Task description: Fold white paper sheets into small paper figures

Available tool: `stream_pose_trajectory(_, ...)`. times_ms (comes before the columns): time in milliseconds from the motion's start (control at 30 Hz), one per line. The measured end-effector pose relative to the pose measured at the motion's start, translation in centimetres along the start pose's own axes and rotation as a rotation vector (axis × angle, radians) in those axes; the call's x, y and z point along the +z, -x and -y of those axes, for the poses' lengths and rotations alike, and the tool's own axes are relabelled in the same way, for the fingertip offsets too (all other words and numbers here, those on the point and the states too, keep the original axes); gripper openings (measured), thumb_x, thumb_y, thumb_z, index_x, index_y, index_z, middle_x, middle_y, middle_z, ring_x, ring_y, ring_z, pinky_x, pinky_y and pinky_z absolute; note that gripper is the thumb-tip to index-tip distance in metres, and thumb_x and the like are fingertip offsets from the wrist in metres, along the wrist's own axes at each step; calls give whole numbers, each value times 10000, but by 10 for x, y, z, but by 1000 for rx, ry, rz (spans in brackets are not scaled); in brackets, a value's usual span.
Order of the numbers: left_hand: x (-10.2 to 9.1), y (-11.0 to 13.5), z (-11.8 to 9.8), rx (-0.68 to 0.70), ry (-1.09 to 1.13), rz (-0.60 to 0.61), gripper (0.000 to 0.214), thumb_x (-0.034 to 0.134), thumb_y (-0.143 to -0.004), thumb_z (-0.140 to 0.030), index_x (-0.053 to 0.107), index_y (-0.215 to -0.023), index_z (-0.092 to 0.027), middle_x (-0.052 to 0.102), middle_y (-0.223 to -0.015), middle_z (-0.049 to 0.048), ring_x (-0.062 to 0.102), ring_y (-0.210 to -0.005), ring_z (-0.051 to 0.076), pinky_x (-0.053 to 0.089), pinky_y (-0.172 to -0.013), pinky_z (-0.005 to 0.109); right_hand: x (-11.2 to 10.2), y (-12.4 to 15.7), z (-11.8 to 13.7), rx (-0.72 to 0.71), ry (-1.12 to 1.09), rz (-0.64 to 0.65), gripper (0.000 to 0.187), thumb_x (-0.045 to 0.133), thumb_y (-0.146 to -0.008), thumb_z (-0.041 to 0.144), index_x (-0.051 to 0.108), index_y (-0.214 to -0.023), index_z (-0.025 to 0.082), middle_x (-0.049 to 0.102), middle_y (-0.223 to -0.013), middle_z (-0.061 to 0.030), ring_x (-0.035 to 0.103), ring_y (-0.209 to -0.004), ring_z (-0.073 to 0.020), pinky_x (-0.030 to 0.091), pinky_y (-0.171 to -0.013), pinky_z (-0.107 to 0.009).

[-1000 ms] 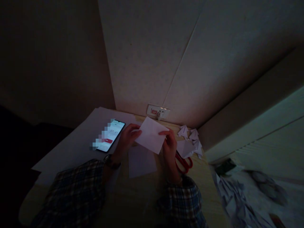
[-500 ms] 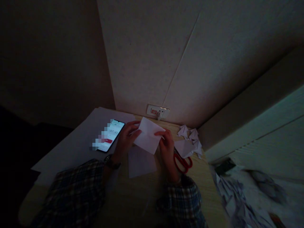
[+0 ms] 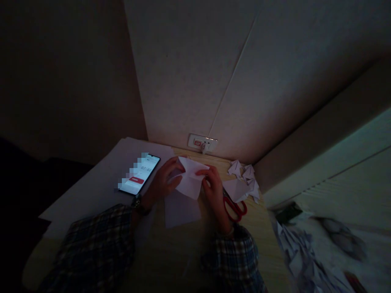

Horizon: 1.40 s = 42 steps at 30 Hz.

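Paper (image 3: pixel 192 180) between fingers (image 3: pixel 206 173); lower sheet (image 3: pixel 182 212) partly hidden.

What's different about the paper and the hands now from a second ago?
The right hand has moved left, closer to the left hand. The white paper between them was nearly flat; now it bends and buckles. Both hands keep hold of it. The phone, the red-handled scissors and the paper sheet underneath stayed put.
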<state>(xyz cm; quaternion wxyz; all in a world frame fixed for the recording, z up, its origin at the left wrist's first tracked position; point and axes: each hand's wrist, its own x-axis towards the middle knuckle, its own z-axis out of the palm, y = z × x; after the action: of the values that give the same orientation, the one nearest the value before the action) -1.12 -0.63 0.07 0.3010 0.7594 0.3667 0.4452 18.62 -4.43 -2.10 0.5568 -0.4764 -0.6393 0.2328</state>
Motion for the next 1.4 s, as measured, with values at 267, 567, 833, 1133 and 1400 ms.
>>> stream_pose_trajectory(267,6,-2,3,0,-8,-77,65,619,-847,-238,676,-844,-208,689,-1042,72,654,-999,231,539,-906,352,4,2,3,17,57,34,197,524,-894,170,702,-944,238,595,-1028,-57,600,-969,-214,501,-853,-339)
stream_pose_trajectory(567,17,1,4,12,77,-96,43,623,-841,-206,664,-828,-205,675,-885,40,651,-856,205,533,-803,315,7,3,3,-49,110,-16,165,567,-894,169,711,-912,249,597,-1227,-95,579,-1162,-265,489,-995,-413)
stream_pose_trajectory(833,18,2,0,-46,128,-96,68,603,-833,-250,652,-812,-208,702,-862,40,650,-833,210,522,-802,321,10,4,4,-40,71,-22,140,542,-895,172,638,-958,252,601,-1231,-89,589,-1151,-251,488,-1006,-413)
stream_pose_trajectory(1133,19,1,-1,-149,110,-192,114,604,-851,-284,684,-872,-205,713,-865,26,626,-796,195,481,-706,294,15,4,11,82,16,-217,105,623,-874,270,521,-887,250,579,-1150,-107,524,-1147,-281,418,-1067,-512)
stream_pose_trajectory(1400,20,2,2,-224,60,-282,107,606,-846,-272,668,-906,-209,725,-901,11,593,-714,177,487,-677,297,17,7,15,70,12,-168,140,565,-943,297,679,-903,227,537,-1364,-127,489,-1326,-284,372,-1154,-527)
